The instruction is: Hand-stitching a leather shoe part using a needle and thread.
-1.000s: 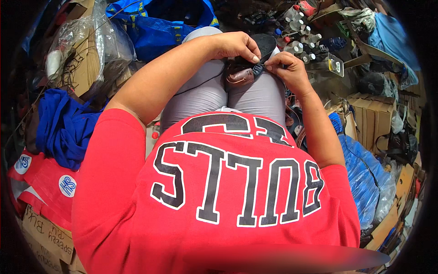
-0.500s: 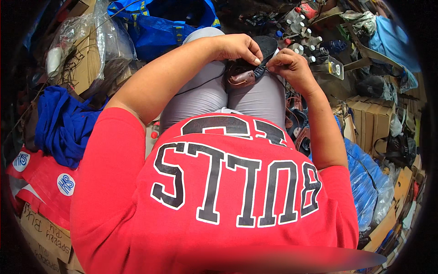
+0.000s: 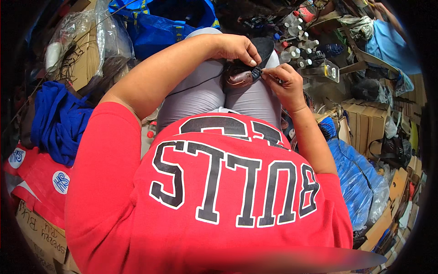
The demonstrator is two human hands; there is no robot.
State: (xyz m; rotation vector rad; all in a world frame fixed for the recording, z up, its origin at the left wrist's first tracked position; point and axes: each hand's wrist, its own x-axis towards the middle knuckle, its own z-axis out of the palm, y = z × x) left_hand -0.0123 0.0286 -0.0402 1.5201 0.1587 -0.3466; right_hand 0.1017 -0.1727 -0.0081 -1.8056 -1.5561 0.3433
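A brown leather shoe (image 3: 240, 78) with dark lacing rests across my grey-clad thighs, its toe toward my left. Behind it stands a broad black piece (image 3: 263, 48), which looks like part of the same shoe. My left hand (image 3: 238, 48) is closed over the shoe's far side, thumb and forefinger together at the opening; its other fingers are partly hidden. Beside the lacing, my right hand (image 3: 284, 83) pinches what looks like the shoelace (image 3: 257, 72) between thumb and forefinger. A thin black cord (image 3: 195, 85) trails from the shoe over my left thigh.
A blue bag (image 3: 157, 29) stands ahead on the left, near blue cloth (image 3: 59, 121). Several small bottles (image 3: 296, 45) cluster ahead on the right. Cardboard (image 3: 360, 121) and blue plastic sheeting (image 3: 353, 178) lie on my right. Light blue cloth (image 3: 390, 45) hangs at the far right.
My right hand has come lower and nearer to me, still pinching at the lacing. My left hand has shifted slightly left, and the shoe has moved a little with it.
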